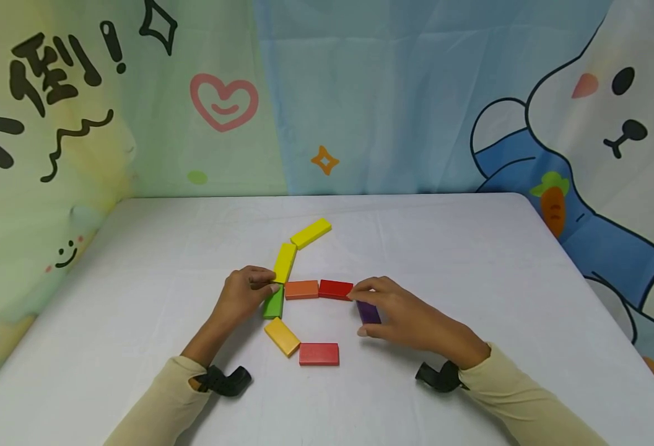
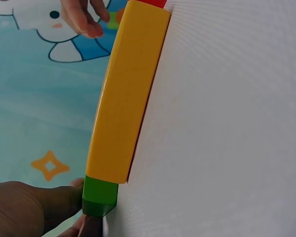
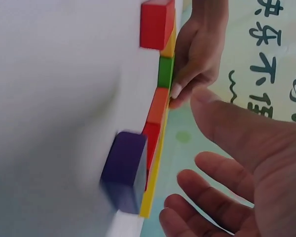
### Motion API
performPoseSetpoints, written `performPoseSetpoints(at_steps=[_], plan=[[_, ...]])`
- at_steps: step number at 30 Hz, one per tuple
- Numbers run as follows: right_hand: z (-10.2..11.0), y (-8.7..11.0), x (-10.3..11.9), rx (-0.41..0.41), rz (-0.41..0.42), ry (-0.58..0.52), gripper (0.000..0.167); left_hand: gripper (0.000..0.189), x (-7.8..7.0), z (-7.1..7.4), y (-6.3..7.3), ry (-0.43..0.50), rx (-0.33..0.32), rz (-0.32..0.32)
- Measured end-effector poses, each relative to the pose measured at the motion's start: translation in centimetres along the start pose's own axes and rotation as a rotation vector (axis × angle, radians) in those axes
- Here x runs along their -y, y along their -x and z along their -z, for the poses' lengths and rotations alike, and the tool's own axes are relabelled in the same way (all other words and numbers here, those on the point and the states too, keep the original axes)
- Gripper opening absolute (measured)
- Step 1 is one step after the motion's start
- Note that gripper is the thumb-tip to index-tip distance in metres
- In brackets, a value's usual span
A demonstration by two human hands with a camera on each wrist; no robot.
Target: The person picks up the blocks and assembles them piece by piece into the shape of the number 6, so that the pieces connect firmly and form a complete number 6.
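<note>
In the head view my left hand (image 1: 246,297) has thumb and forefinger at the far end of a green block (image 1: 275,305), pinching it where it meets a yellow block (image 1: 285,259). The left wrist view shows the thumb along the green block's upper edge. My right hand (image 1: 396,314) is spread around a dark purple block (image 1: 368,312). In the right wrist view its fingers (image 3: 212,197) stand apart from the purple block. An orange block (image 1: 301,290) and a red block (image 1: 334,289) form a row between the hands.
A second yellow block (image 1: 310,233) extends the line at the back. Nearer me lie an amber block (image 1: 282,337) and another red block (image 1: 319,354), touching at a corner. A white cloth covers the table (image 1: 444,248); a printed backdrop (image 1: 383,93) rises behind it.
</note>
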State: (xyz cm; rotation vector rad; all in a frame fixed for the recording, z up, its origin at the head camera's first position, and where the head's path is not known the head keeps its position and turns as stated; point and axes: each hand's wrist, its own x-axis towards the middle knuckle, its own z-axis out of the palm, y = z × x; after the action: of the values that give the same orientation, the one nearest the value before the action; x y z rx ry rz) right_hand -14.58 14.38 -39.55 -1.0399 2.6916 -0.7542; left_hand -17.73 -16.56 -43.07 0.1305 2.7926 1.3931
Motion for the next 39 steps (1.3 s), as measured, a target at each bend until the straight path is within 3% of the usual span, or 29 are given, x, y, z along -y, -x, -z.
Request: performPoseSetpoints(at_steps=[12,23,32,39], plan=[[0.0,0.5,-1.5,0.069,-0.064,0.020,0.076,0.026,0.0,-0.1,0.0,0.003,-0.003,0.001],[-0.2,0.3,-1.8,0.076,-0.007,0.058,0.062,0.025,0.0,0.0,-0.1,0.000,0.003,0.019],[-0.4,0.3,-1.6,0.074,-0.013,0.058,0.060,0.026,0.0,0.0,-0.1,0.006,0.002,0.015],[-0.8,0.3,-1.6,0.043,0.040,0.067,0.057,0.026,-0.1,0.0,0.0,0.001,0.003,0.015]])
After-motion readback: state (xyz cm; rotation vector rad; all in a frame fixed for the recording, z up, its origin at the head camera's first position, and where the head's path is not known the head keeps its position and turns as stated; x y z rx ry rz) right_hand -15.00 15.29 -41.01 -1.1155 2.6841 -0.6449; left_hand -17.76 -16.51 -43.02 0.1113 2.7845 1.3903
